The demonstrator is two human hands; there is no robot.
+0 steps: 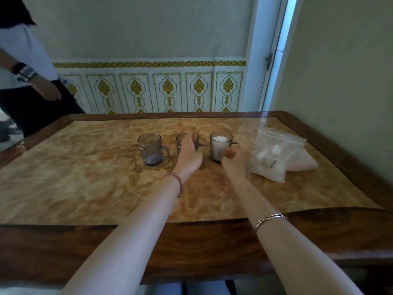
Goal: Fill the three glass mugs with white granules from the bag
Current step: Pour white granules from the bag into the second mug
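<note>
My left hand [188,153] wraps the empty middle mug [187,143], my right hand [232,159] pinches the filled mug [220,149], and the bag [276,154] lies just right of that hand on the bench [85,188].

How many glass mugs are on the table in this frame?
3, in a row: the left mug stands apart, the middle mug is partly covered by the left hand, and the right mug, full of white granules, is at the right hand.
</note>
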